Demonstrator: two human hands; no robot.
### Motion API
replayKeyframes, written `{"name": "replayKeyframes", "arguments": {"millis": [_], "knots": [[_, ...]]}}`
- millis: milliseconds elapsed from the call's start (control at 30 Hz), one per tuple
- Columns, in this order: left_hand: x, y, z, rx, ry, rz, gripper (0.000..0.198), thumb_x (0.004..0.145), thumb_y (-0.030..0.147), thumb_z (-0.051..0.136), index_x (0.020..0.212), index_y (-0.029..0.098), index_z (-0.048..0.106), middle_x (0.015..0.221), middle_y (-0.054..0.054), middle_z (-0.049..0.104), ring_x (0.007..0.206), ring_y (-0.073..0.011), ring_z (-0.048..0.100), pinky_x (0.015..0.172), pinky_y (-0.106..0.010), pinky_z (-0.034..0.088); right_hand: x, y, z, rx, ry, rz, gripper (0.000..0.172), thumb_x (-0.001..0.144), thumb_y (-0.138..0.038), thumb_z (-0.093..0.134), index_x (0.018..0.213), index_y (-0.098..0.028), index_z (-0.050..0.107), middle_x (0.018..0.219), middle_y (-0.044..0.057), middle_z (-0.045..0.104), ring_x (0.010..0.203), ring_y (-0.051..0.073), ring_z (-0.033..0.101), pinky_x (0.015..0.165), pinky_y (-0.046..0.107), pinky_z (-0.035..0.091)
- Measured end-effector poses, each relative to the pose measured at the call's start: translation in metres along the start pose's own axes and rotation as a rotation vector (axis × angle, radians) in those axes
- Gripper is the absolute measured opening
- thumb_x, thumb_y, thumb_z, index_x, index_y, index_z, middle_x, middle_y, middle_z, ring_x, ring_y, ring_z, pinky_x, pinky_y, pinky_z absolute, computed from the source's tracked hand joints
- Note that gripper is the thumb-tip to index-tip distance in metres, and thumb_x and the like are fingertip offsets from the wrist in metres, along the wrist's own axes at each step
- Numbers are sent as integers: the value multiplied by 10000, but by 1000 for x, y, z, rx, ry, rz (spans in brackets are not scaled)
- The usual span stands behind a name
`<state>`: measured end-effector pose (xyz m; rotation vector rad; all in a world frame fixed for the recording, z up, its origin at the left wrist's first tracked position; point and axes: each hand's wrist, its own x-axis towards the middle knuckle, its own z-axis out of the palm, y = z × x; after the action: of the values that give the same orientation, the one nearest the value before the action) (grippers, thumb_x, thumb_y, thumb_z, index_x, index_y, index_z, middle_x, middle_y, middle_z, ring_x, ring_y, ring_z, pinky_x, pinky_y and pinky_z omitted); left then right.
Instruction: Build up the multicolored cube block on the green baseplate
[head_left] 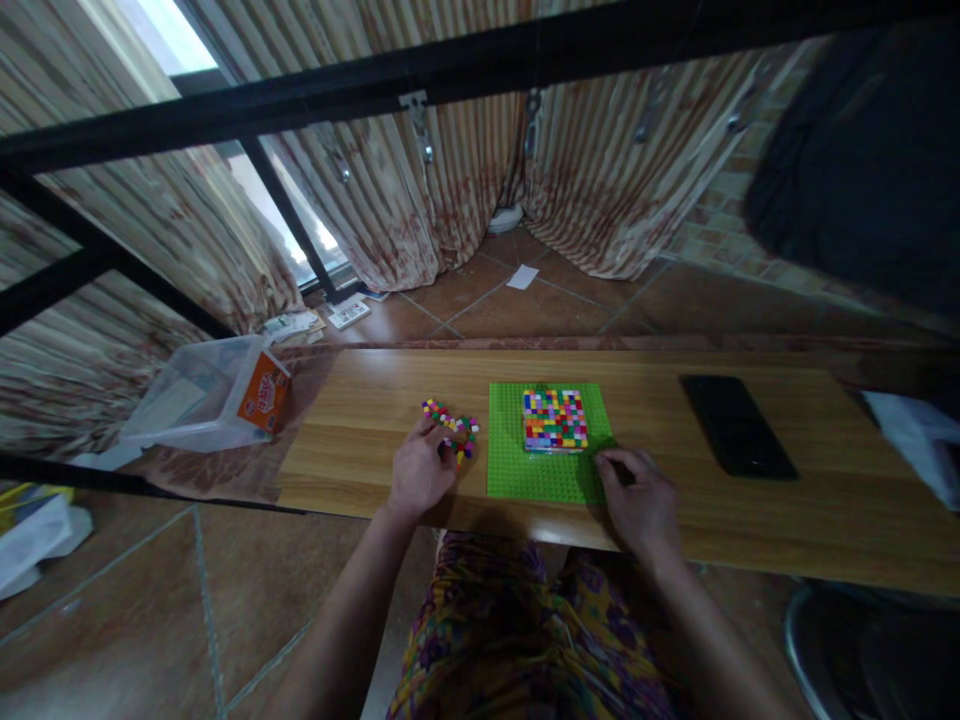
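Note:
Small multicoloured toy bricks (pixel 466 428) lie in a loose pile on the table, left of a green baseplate (pixel 510 470). My left hand (pixel 424 468) rests at this pile, its fingers bent over the bricks with a gap between thumb and forefinger. On the baseplate stands a square block of many-coloured bricks (pixel 555 420), set towards the plate's upper middle. By the plate's right edge is my right hand (pixel 641 500), with thumb and forefinger curled together in a pinch. Whatever may be between those fingertips is too small to make out.
A black phone-like slab (pixel 739 425) lies on the wooden table (pixel 832 480) to the right. Beyond the table's left end sits a clear plastic box (pixel 202 395) with an orange label. A dark metal bar (pixel 480 75) crosses above, before striped curtains (pixel 600 180).

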<state>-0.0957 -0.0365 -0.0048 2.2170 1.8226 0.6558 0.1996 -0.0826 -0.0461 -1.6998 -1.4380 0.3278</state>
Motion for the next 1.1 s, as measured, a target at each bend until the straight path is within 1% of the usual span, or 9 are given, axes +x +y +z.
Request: {"name": "replayKeyframes", "arguments": {"millis": [133, 300, 367, 500, 600, 700, 800, 900, 1100], "knots": [[2, 0, 2, 29, -44, 37, 280, 786, 84, 589, 941, 269, 731, 1080, -25, 699, 1036, -185, 642, 959, -294, 523, 0, 0, 0, 4, -2, -1, 312, 895, -467, 529, 818, -209, 686, 865, 65, 691, 829, 224, 644, 767, 342, 490], [5, -1, 1, 32, -40, 60, 164, 845, 134, 566, 882, 232, 693, 1046, -57, 683, 1032, -203, 634, 938, -313, 514, 0, -1, 0, -5, -8, 10, 320, 899, -473, 526, 822, -208, 689, 868, 66, 688, 822, 223, 640, 759, 341, 487], [5, 1, -2, -3, -21, 37, 141, 875, 153, 540, 907, 218, 660, 1010, -66, 681, 994, -201, 640, 910, -314, 512, -1, 0, 0, -1, -11, 12, 327, 902, -479, 523, 824, -209, 689, 869, 66, 688, 823, 224, 639, 757, 341, 486], [4, 6, -8, -130, -6, -94, 155, 922, 182, 476, 1009, 203, 602, 931, -52, 688, 841, -178, 659, 783, -281, 505, -1, 1, 0, -3, -15, 4, 335, 903, -487, 517, 838, -209, 691, 873, 70, 690, 832, 227, 638, 758, 343, 484], [3, 7, -9, -254, 16, -133, 151, 917, 179, 460, 979, 192, 597, 885, -39, 683, 772, -155, 647, 716, -247, 485, -1, 1, 0, -4, -12, 0, 331, 903, -480, 518, 828, -206, 689, 860, 67, 687, 820, 224, 638, 749, 338, 484], [2, 6, -8, -315, 47, -128, 159, 895, 156, 459, 932, 191, 610, 886, -35, 692, 797, -150, 652, 734, -238, 482, -1, 1, 0, 1, -6, -3, 329, 903, -476, 518, 826, -205, 687, 871, 68, 691, 823, 221, 641, 753, 336, 484], [2, 8, -8, -253, -7, -155, 181, 892, 145, 459, 931, 197, 628, 838, -30, 702, 782, -156, 663, 732, -243, 476, -1, 0, 0, -4, -2, -1, 329, 898, -482, 523, 818, -209, 688, 876, 68, 695, 829, 224, 643, 758, 340, 485], [2, 11, -9, -106, -90, -176, 202, 905, 152, 460, 943, 203, 651, 803, -38, 712, 724, -169, 664, 686, -250, 459, -1, 0, 0, -5, 1, 8, 332, 900, -485, 521, 816, -211, 689, 872, 68, 693, 830, 227, 642, 760, 345, 486], [5, 12, -13, 26, -120, -93, 234, 920, 169, 484, 975, 227, 704, 969, -54, 740, 830, -177, 688, 741, -254, 472, 0, -1, -1, -4, -7, 0, 337, 906, -487, 514, 828, -209, 690, 867, 68, 690, 822, 224, 639, 753, 341, 488]]}}
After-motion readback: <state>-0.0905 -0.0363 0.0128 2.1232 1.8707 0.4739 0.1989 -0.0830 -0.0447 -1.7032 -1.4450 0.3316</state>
